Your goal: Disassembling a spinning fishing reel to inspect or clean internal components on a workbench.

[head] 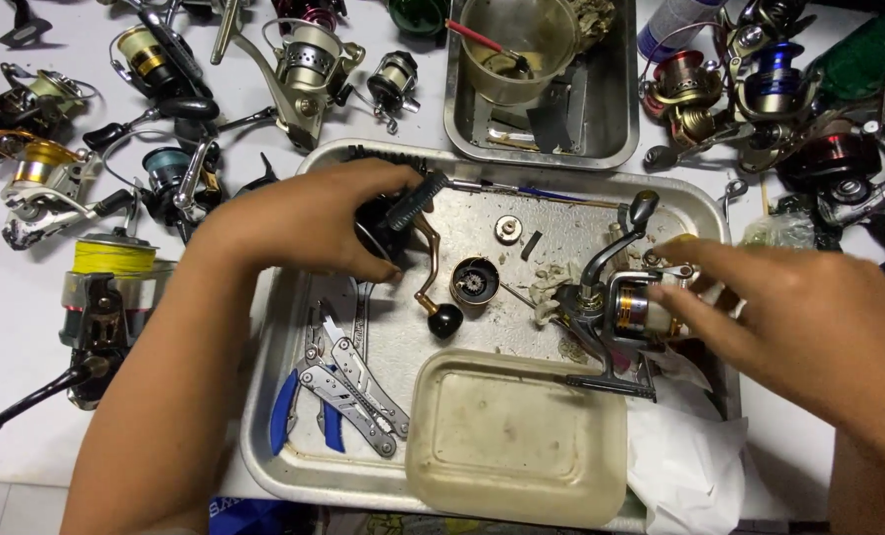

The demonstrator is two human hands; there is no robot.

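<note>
left hand (309, 220) hides most of a dark reel (388, 223).

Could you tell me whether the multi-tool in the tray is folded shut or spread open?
Spread open: the multi-tool lies in the tray with its handles splayed apart.

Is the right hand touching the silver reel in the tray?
Touching. The head view shows the right hand with its fingers wrapped over the spool of the silver reel, no gap between them, above the tray.
</note>
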